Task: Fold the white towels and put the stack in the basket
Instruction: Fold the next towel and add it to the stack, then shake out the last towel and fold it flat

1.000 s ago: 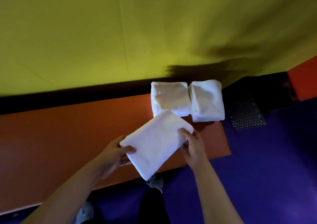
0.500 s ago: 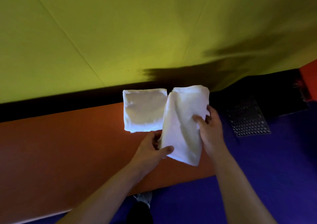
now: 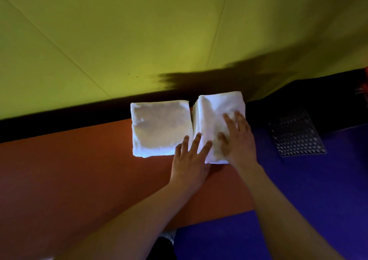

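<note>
Towels, white, folded: two piles counted, side by side and touching on the desk, at its far edge near the yellow wall. Left pile lies at 11 o'clock from the hands, squarish and untouched save for fingertips at its near right corner. Right pile lies at 12 o'clock, long axis running 12 to 6, layered edges showing on its left side; layer count cannot be told.

Hands: two. Left hand flat, fingers spread across the seam between the piles. Right hand flat, fingers straight, pressing the right pile's top; it sits the nearer. Neither grips anything.

Basket: one likely candidate, a dark mesh object at 2 o'clock, off the desk, apart from the piles. Stack probably not yet merged.
</note>
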